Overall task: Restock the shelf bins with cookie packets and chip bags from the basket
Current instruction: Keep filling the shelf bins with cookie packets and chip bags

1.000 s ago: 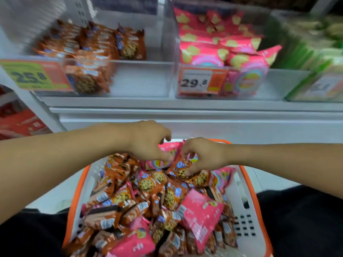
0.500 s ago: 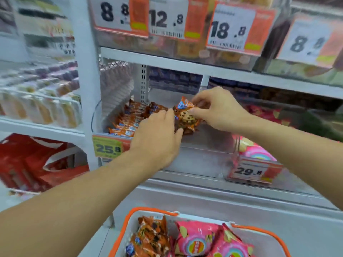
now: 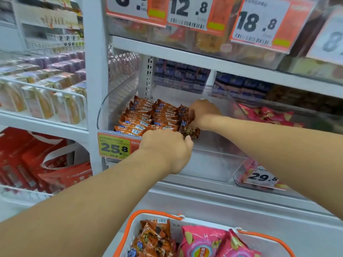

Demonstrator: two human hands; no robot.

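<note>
Orange cookie packets (image 3: 148,117) fill the left part of a clear plastic shelf bin (image 3: 213,145), standing in tight rows from its near wall to its far end, while the right part of the same bin shows only bare floor. At the right edge of those rows the right hand (image 3: 203,113) reaches in with its fingers curled round a cookie packet (image 3: 191,130), whose lower end, printed with a chocolate-chip cookie, hangs just below the hand; that grip is clenched on the packet. The left hand (image 3: 167,147) sits at the near wall of the bin, fingers bent and touching the nearest packets (whether this grip actually holds one cannot be told, since the fingertips are hidden).

A yellow-and-orange price tag (image 3: 116,147) reading 25.8 hangs on the bin's near left corner. To the right, a second clear bin (image 3: 259,182), tagged 29.8, holds pink chip bags (image 3: 269,115).

Near the bottom edge, a white basket with an orange rim (image 3: 130,229) carries more orange cookie packets on its left side and pink chip bags on its right.
</note>
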